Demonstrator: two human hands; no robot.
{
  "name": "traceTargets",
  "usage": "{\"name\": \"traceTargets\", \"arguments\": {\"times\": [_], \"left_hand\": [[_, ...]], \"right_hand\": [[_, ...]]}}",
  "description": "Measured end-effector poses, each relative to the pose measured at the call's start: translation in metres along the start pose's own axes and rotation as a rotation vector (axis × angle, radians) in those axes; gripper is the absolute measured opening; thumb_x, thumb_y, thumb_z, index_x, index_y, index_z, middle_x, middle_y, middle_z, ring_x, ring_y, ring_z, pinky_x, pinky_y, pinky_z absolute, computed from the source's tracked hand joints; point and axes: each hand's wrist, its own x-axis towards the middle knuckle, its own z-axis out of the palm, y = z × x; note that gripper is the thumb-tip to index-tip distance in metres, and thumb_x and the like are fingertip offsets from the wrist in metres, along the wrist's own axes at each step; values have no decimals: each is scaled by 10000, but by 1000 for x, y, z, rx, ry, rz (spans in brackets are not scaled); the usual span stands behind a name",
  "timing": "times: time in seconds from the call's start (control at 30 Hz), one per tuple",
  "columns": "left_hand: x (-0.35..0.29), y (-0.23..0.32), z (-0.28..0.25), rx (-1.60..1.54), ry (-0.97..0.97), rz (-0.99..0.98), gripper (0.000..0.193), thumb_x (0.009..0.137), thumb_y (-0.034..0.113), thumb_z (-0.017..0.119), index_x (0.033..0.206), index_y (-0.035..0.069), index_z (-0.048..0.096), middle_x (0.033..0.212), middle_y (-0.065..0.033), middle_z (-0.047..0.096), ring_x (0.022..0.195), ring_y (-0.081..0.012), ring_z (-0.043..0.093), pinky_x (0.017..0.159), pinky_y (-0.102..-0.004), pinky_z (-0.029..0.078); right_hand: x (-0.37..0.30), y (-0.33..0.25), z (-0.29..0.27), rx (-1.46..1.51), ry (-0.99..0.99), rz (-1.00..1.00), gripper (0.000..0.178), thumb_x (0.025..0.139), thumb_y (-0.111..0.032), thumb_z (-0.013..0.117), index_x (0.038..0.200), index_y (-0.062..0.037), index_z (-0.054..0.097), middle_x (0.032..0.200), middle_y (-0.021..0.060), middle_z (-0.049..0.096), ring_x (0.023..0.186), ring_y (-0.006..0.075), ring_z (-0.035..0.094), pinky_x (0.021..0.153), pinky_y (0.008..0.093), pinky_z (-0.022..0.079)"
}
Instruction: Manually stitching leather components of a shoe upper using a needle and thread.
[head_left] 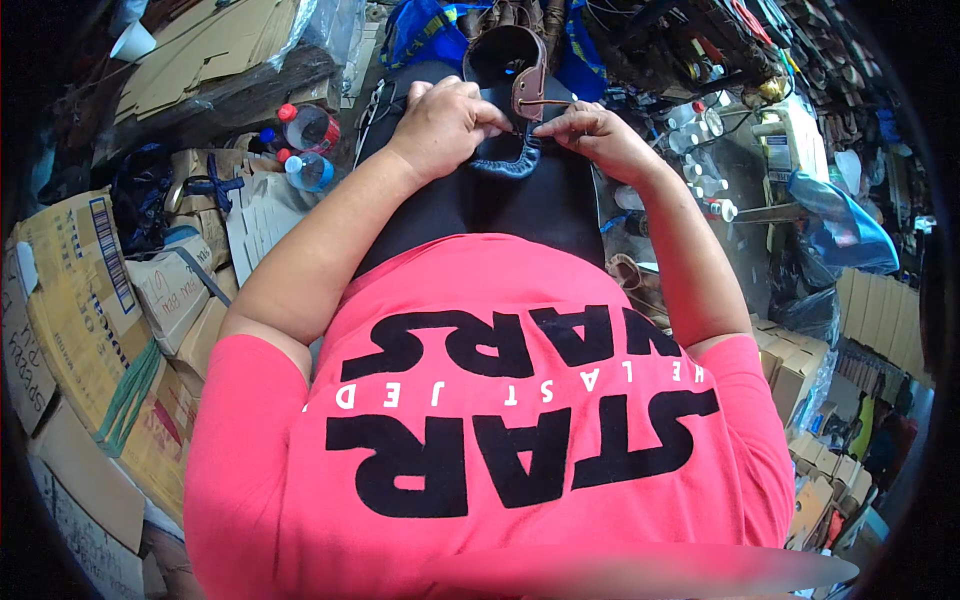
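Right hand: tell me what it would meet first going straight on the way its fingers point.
Leftward, the right hand would likely meet the dark blue padded piece first, then the left hand; depth is unclear, so it may be touching the piece.

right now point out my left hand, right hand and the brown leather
left hand (443,121), head view, on its back
right hand (606,142), head view, on its back
brown leather (528,93), head view, on its flap

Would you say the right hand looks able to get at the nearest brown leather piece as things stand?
Probably yes: the right hand is just beside that brown leather piece, with nothing evident between them, though it seems occupied.
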Motion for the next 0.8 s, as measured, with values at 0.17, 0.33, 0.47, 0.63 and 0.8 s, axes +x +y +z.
{"name": "traceTargets", "arguments": {"times": [0.17, 0.33, 0.47, 0.63, 0.8], "left_hand": [[19, -10, -2, -49, -173, 34, 100, 769, 208, 651, 824, 256, 720, 781, 27, 573, 901, -188, 544, 836, -391, 351], [1, -3, 0, 18, -142, 67, 107, 741, 234, 679, 839, 239, 720, 814, 35, 614, 925, -181, 550, 853, -381, 342], [-5, 0, -2, 24, -73, 53, 154, 708, 159, 699, 851, 214, 719, 824, 31, 618, 893, -187, 541, 821, -348, 327], [8, -2, 0, 28, -139, -9, 136, 710, 159, 699, 831, 218, 718, 813, 29, 602, 925, -176, 528, 846, -368, 306], [31, -16, 0, 59, -158, 206, 105, 728, 152, 687, 810, 211, 713, 837, 33, 592, 930, -189, 527, 829, -376, 344]], "right_hand": [[3, 4, 1, -37, 21, -54, 299, 787, 3, 613, 1028, -145, 711, 796, 37, 555, 764, 157, 492, 723, 280, 410], [-5, 2, 4, -39, 35, -110, 313, 782, -5, 629, 1041, -161, 709, 753, 39, 558, 714, 152, 486, 700, 278, 418], [-8, -1, 8, -84, 54, -9, 308, 806, 28, 608, 1055, -129, 700, 755, -3, 480, 795, 134, 465, 770, 255, 401], [-5, -6, 10, -35, 44, -10, 299, 807, 28, 611, 1054, -115, 699, 760, -5, 481, 810, 125, 474, 770, 248, 407], [4, 5, 5, 125, 11, 49, 274, 812, 6, 611, 1047, -105, 699, 831, 17, 580, 818, 114, 535, 786, 234, 434]]}}
